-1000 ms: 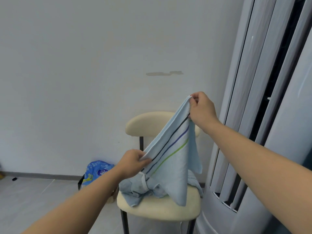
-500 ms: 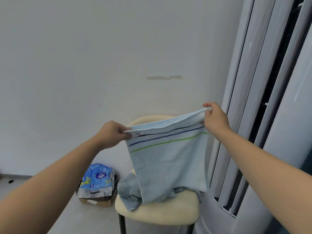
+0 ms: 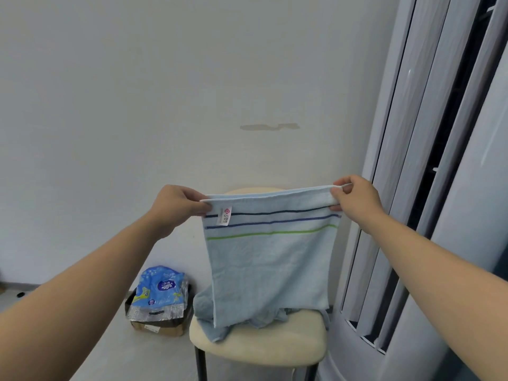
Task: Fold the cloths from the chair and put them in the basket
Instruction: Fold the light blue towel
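Note:
A light blue cloth with dark blue, blue and green stripes hangs stretched flat in front of me, above the chair. My left hand pinches its top left corner, beside a small white label. My right hand pinches the top right corner. The cloth's lower edge hangs just over the cream seat. More light blue cloth lies crumpled on the seat, mostly hidden behind the hanging one. No basket is in view.
A cardboard box with a blue plastic packet on it stands on the floor left of the chair. A tall grey slatted unit rises close on the right. A white wall is behind the chair.
My left hand rose from low by the seat to level with my right hand. The cloth went from hanging diagonally to being spread flat, and its top edge is now taut.

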